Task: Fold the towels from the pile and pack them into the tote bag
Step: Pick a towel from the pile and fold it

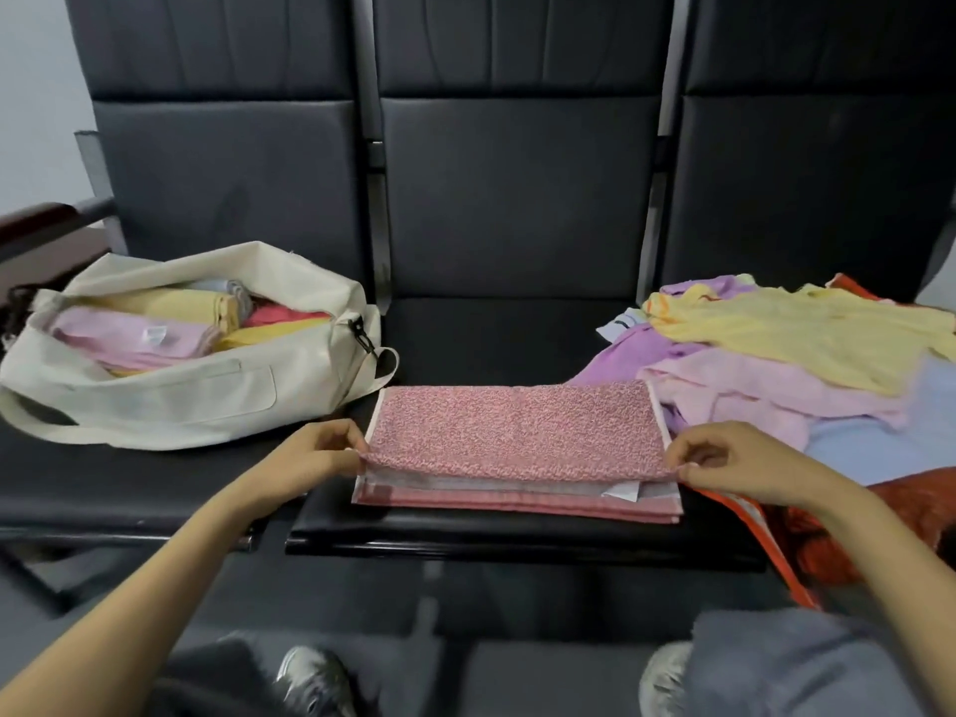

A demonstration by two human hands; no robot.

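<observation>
- Head view: we look down on a row of black seats; the middle seat (pixel 496 338) carries the work.
- A pink towel (pixel 517 432) lies flat on the middle seat, near its front edge, folded into a long strip with several layers showing along the near side.
- A white label (pixel 618 491) peeks out between those layers, toward the right end.
- We note the left hand (pixel 315 452) at the towel's near-left corner, thumb and fingers curled and pinching the top layer, which is raised slightly off the layers beneath.
- The right hand (pixel 724 460) does the same at the near-right corner, fingers curled in a pinch on the top layer.
- The bag (pixel 155 401), cream, lies on the left seat, mouth open, its right end just beside the towel.
- Inside it we see folded towels (pixel 155 328): pink, yellow, pale blue and red.
- The pile (pixel 776 354) sprawls on the right seat: yellow on top, then pink, purple and light blue, its near-left edge touching the towel.
- An orange cloth (pixel 910 509) sits under the pile and hangs over the seat front.
- A shoe (pixel 310 675) shows at the bottom edge.
</observation>
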